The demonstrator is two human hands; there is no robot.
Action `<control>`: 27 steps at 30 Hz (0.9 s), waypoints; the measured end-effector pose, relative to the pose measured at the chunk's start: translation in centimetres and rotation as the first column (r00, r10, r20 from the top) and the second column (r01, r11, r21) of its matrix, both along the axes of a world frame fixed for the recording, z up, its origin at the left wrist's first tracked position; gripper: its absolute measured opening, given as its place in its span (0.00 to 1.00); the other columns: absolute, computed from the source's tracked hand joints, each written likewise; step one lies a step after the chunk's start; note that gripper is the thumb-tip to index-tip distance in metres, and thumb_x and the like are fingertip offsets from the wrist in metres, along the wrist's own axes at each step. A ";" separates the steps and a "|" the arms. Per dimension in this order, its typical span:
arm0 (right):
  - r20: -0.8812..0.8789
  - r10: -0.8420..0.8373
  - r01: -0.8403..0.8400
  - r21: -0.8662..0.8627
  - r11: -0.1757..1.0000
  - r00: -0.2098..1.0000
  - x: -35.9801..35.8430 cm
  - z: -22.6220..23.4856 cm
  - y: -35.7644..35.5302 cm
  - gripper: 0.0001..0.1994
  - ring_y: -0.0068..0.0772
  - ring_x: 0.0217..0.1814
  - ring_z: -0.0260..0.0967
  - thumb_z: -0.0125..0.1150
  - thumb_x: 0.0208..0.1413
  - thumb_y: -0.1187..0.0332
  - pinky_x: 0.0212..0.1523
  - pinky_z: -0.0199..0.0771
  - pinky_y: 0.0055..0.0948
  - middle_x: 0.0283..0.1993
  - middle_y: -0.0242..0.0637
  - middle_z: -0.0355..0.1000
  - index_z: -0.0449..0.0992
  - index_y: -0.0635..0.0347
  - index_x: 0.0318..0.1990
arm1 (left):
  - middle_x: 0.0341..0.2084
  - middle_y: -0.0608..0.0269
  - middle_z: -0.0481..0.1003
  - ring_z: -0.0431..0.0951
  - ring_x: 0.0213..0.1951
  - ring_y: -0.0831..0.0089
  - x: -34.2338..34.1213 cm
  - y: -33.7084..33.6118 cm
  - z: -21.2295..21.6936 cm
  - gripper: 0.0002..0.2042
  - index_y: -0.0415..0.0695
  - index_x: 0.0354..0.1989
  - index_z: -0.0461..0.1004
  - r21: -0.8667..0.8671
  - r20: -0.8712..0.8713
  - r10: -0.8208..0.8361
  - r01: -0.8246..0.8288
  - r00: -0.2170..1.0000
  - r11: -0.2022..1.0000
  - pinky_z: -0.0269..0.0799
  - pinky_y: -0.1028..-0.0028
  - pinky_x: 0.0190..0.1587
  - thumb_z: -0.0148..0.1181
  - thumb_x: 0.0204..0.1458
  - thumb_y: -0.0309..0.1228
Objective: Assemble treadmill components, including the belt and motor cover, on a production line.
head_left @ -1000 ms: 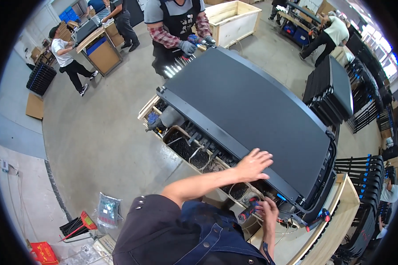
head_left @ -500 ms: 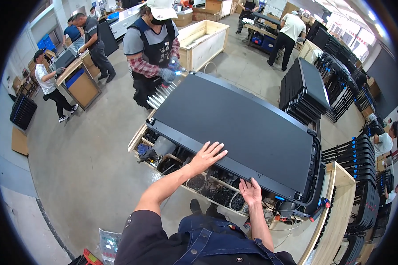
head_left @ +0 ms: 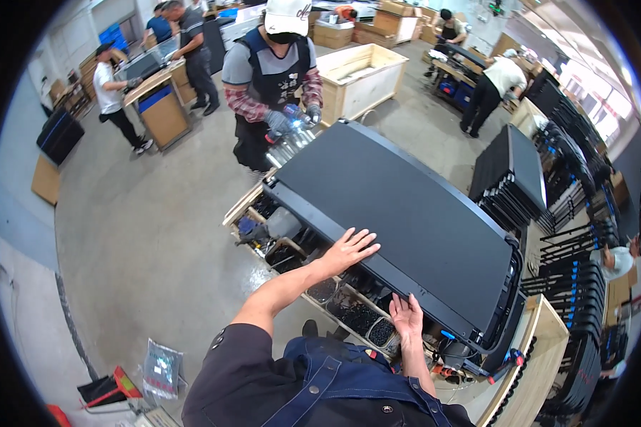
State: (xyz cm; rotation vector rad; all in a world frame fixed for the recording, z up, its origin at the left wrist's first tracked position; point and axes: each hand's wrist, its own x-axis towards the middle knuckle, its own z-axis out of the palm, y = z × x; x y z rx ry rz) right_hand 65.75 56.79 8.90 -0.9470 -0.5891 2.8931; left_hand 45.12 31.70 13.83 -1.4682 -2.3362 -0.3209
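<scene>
A long treadmill deck [head_left: 399,206] with a dark grey belt and black side rails lies across a wooden workbench in front of me. My left hand [head_left: 349,252] rests flat on its near rail, fingers spread and gripping nothing. Farther right, my right hand [head_left: 407,317] is palm up at the rail's near edge, its fingers apart and their tips against the edge, partly hidden there. At the deck's far left end, a co-worker [head_left: 281,78] in a white cap and gloves holds a power driver [head_left: 274,134] with a bright light. Several metal tubes [head_left: 288,149] lie beside that end.
Below the deck, bench bins hold small dark parts [head_left: 349,307]. A wooden crate [head_left: 548,334] stands at the right, another crate [head_left: 360,78] behind the co-worker. Stacked decks [head_left: 506,174] and black frames [head_left: 580,285] line the right. A plastic bag [head_left: 162,368] lies on the floor, lower left.
The view has shifted, so the scene sits farther right and lower. The co-worker's gloved hands and driver have drawn back from the deck's corner. Both my hands keep their places at the near rail.
</scene>
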 end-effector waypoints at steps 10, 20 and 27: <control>-0.033 -0.004 -0.001 -0.134 0.991 0.999 1.3 -2.5 1.0 0.09 0.45 0.58 0.73 0.70 0.56 0.67 0.55 0.76 0.49 0.52 0.37 0.75 0.80 0.54 0.44 | 0.65 0.53 0.66 0.64 0.67 0.54 1.0 1.9 1.3 0.33 0.49 0.67 0.66 0.102 0.098 -0.019 0.009 0.995 0.995 0.56 0.49 0.68 0.54 0.48 0.18; -0.115 -0.019 0.013 -0.053 0.999 0.993 1.7 -0.7 1.3 0.11 0.32 0.51 0.76 0.69 0.59 0.65 0.49 0.79 0.32 0.47 0.28 0.76 0.79 0.53 0.47 | 0.67 0.50 0.63 0.60 0.70 0.51 0.8 3.9 0.7 0.38 0.48 0.67 0.64 -0.054 0.072 -0.017 0.021 0.997 0.998 0.52 0.48 0.71 0.60 0.42 0.16; -0.132 0.005 -0.014 -0.069 0.998 0.991 1.7 -0.6 1.2 0.11 0.32 0.52 0.75 0.68 0.60 0.65 0.50 0.79 0.32 0.46 0.29 0.75 0.78 0.54 0.48 | 0.69 0.52 0.61 0.60 0.70 0.52 0.6 3.5 0.0 0.43 0.50 0.68 0.63 -0.082 0.013 -0.019 0.020 1.000 0.996 0.52 0.47 0.71 0.69 0.37 0.19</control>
